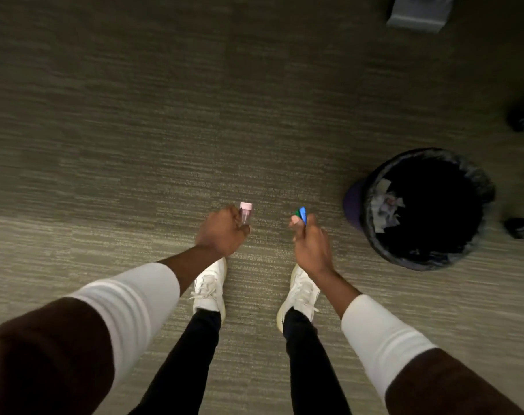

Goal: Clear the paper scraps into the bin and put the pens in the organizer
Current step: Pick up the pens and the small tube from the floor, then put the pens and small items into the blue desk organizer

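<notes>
I look straight down at a carpeted floor. My left hand (pixel 223 232) is closed around a pen with a pale pink cap (pixel 245 211) that sticks out above the fingers. My right hand (pixel 310 239) grips pens whose green and blue ends (pixel 300 214) show above the thumb. A round bin (pixel 422 209) with a dark liner stands on the floor to the right of my right hand, and white paper scraps (pixel 386 209) lie inside against its left wall. No organizer is in view.
My two white shoes (pixel 209 284) stand on the grey-green carpet below my hands. Black chair castors (pixel 521 119) sit at the right edge near the bin. A pale grey object (pixel 418 12) stands at the top right.
</notes>
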Demonstrator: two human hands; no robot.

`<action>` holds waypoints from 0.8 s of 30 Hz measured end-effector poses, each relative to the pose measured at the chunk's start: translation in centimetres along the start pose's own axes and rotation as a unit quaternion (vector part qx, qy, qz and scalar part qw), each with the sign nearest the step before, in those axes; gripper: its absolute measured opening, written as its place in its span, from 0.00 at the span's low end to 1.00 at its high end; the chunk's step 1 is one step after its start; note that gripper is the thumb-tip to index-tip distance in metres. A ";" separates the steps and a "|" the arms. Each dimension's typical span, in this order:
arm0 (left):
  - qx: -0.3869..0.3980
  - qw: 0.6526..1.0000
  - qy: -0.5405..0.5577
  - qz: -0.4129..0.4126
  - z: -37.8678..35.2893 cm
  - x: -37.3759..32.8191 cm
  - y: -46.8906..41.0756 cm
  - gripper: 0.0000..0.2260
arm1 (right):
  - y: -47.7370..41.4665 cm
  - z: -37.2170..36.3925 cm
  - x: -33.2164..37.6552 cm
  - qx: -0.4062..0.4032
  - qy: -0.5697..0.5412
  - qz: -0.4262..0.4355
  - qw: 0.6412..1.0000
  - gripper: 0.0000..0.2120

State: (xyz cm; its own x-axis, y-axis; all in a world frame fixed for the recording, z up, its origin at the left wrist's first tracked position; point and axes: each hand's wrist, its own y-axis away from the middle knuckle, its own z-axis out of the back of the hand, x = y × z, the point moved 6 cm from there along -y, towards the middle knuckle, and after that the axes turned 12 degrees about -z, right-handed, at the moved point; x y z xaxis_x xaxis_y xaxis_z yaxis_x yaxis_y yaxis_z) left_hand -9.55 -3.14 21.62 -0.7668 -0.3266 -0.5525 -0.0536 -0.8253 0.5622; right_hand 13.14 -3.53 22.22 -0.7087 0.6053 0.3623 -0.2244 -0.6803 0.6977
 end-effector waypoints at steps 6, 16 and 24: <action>-0.007 1.000 0.001 -0.013 5.5 -5.5 3.5 0.15 | 6.2 6.8 4.1 -0.007 -0.088 -0.015 0.996 0.17; -0.013 0.999 -0.016 -0.025 14.1 -14.2 8.3 0.13 | 12.0 16.9 9.3 0.027 -0.152 -0.012 0.988 0.08; -0.040 0.997 0.007 -0.065 19.8 -21.4 12.9 0.14 | 18.2 23.5 12.7 0.042 -0.257 0.014 0.966 0.07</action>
State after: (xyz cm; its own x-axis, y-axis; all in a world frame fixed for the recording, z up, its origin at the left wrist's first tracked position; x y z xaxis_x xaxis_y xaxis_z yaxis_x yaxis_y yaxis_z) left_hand -6.49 2.36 52.91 -0.7473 -0.2199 -0.6270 -0.1002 -0.8955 0.4336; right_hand 15.77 1.50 54.03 -0.2844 0.7265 0.6256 -0.1387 -0.6768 0.7229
